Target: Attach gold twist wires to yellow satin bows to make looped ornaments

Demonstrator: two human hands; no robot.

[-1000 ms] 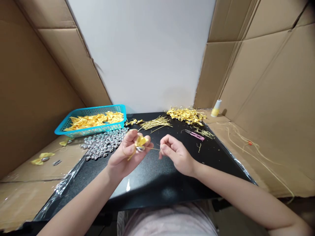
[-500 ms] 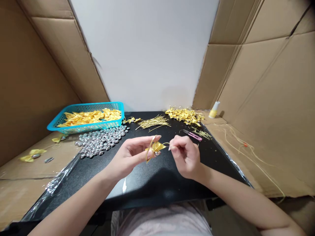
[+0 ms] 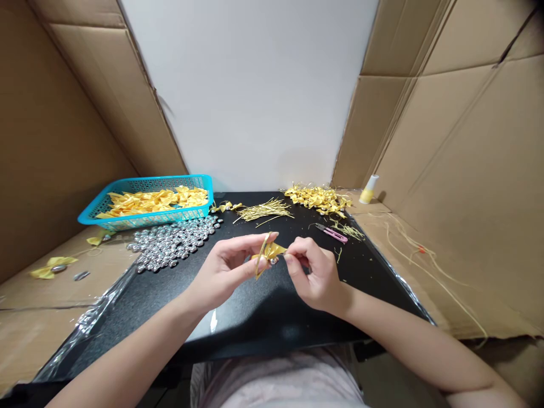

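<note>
My left hand [image 3: 232, 266] pinches a small yellow ribbon bow [image 3: 268, 253] with a silver bead at its middle, held above the black tabletop [image 3: 255, 306]. My right hand [image 3: 313, 271] is closed in a pinch right beside the bow, gripping a thin gold wire that runs into the bow's centre. Both hands meet over the middle of the table, fingertips almost touching.
A blue basket [image 3: 147, 199] of yellow bows sits at the back left, with a heap of silver beads [image 3: 174, 242] in front of it. Gold wire pieces [image 3: 266, 211], a pile of finished bows [image 3: 318, 198], pink snips [image 3: 334, 233] and a thread spool [image 3: 368, 190] lie behind. Cardboard walls stand on both sides.
My right hand has moved left, closing the gap to the bow. The bow has turned in my left fingers, and the gold wire that stretched between the hands has shortened.
</note>
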